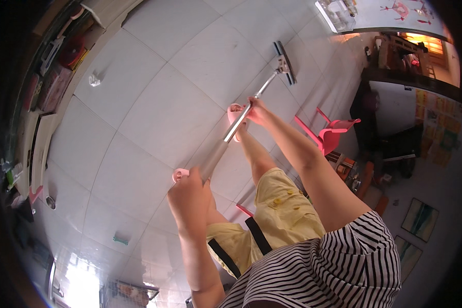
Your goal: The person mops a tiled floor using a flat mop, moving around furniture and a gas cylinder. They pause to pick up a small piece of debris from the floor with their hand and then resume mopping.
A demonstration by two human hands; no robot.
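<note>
A mop with a silver pole slants across the view from low centre to upper right. My left hand is closed around its thick grey handle end. Farther up, my right hand wraps the pole near the middle. The narrow mop head, pale in the centre with dark strips along it, rests on the tiled floor ahead and to the right. Beneath the pole are my feet in pink slippers, one partly hidden by my left hand.
A pink plastic chair stands right of my right forearm. Along the left runs a shelf unit holding boxes. On the floor lie a crumpled white scrap, a small green object and a metal bowl. A wire cage is at bottom left.
</note>
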